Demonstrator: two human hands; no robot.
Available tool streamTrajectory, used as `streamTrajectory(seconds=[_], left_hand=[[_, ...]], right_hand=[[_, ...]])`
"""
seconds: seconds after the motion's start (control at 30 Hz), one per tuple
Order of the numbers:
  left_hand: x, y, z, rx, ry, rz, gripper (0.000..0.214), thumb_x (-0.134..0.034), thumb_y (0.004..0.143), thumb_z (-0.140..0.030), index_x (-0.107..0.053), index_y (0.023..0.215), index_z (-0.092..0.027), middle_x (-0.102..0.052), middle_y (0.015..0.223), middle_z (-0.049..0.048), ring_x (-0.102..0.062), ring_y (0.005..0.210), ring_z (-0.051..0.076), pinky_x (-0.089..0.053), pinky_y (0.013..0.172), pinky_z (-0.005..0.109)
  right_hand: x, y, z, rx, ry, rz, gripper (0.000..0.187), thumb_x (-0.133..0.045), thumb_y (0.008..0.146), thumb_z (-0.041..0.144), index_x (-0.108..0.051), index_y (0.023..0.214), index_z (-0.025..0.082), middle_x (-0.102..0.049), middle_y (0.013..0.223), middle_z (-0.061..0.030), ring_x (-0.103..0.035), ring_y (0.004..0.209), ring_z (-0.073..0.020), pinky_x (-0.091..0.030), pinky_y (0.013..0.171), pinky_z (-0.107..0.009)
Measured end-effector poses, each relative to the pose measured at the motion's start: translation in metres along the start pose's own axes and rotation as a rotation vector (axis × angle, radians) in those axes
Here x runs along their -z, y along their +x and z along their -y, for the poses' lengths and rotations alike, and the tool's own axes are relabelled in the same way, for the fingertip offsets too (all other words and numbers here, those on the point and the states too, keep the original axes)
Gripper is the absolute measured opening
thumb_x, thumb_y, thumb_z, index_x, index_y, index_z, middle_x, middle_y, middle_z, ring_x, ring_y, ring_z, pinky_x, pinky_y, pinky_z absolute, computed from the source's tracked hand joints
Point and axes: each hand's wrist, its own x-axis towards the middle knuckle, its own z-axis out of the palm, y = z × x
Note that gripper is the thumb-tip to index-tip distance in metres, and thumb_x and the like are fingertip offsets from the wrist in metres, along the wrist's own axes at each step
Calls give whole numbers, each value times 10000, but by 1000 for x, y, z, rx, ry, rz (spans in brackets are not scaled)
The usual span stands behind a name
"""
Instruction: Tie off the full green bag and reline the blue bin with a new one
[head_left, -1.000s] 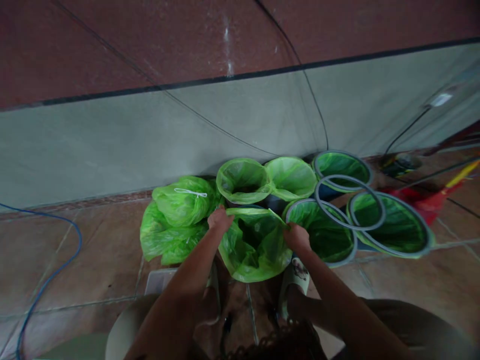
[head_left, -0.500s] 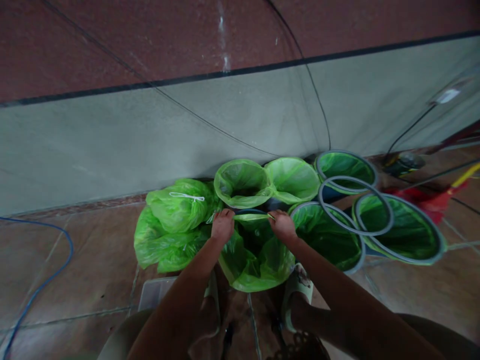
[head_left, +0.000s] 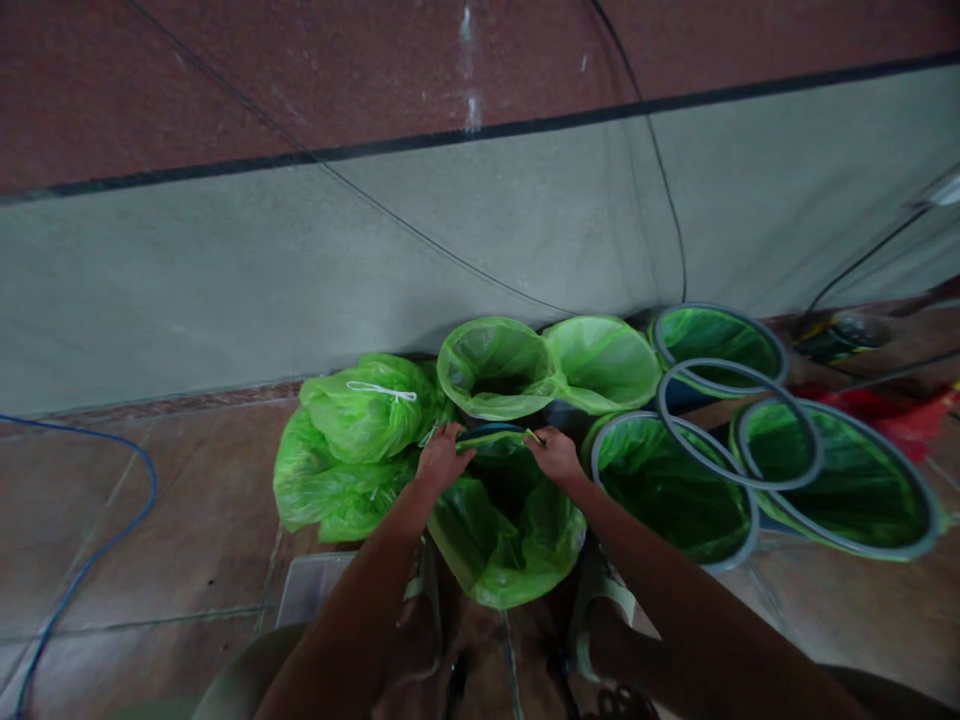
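Observation:
Between my feet stands a bin lined with a translucent green garbage bag [head_left: 517, 570], its mouth facing up. My left hand [head_left: 441, 458] is closed on the bag's far edge at the left. On the right side of that edge, my right hand [head_left: 553, 456] pinches the plastic. A strip of the bin's dark rim [head_left: 491, 430] shows between the two hands. The near part of the bag hangs loosely over the front of the bin. Fingertips of both hands are partly hidden.
Two green-lined bins [head_left: 495, 370] stand against the wall. At right are several lined bins with grey rings [head_left: 675, 490], and a loose grey ring [head_left: 739, 425] lies across them. Tied green bags [head_left: 360, 430] sit at left. A blue hose [head_left: 146, 470] and a plastic container [head_left: 311, 585] are on the floor.
My hands have spread slightly apart along the bag's far edge. More of the bin's dark rim shows between them. The view has shifted a little, moving the right-hand bins rightward.

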Motion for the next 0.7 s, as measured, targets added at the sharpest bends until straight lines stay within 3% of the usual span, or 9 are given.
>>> streamTrajectory(seconds=[0.1, 0.23, 0.33, 0.43, 0.5, 0.7], left_hand=[[3, -7, 14, 85, -28, 53, 218, -583, 848, -314, -640, 1017, -188, -689, 928, 49, -641, 845, 178, -445, 748, 270], [9, -13, 30, 136, -87, 70, 237, -634, 811, -352, -676, 967, -178, -704, 846, 34, -635, 759, 162, -428, 677, 250], [7, -9, 31, 146, -153, 22, 293, -683, 764, -328, -673, 1013, -175, -710, 861, 31, -630, 754, 151, -428, 674, 237], [4, -3, 28, 130, -221, 2, 199, -673, 755, -284, -700, 921, -179, -702, 808, 16, -609, 716, 135, -416, 656, 230], [3, 0, 28, 125, -285, 8, 127, -648, 763, -275, -712, 808, -175, -678, 721, 1, -577, 659, 121, -397, 626, 227], [2, 6, 40, 259, -556, 15, 242, -656, 710, -342, -677, 589, -135, -497, 467, -31, -437, 495, 97, -302, 495, 229]], right_hand=[[-4, 3, 12, 69, 83, 74, 384, -499, 874, 384, -620, 582, 166, -613, 663, -34, -541, 646, -125, -338, 593, -228], [-4, 11, 20, 55, 225, 264, 357, -553, 820, 397, -624, 558, 165, -545, 507, 10, -507, 529, -115, -328, 538, -236], [-5, 14, 18, 17, 395, 204, 210, -632, 742, 368, -695, 718, 169, -669, 661, -3, -596, 625, -143, -417, 612, -239], [-7, 14, 11, -8, 535, 75, 249, -680, 679, 363, -710, 837, 172, -726, 837, -43, -646, 751, -177, -478, 716, -273], [-7, 13, 6, -23, 572, 70, 264, -672, 682, 392, -713, 807, 162, -728, 808, -56, -647, 731, -183, -488, 714, -285], [-7, 20, 2, -76, 569, 149, 311, -628, 718, 434, -733, 757, 144, -706, 682, -29, -597, 622, -155, -452, 603, -249]])
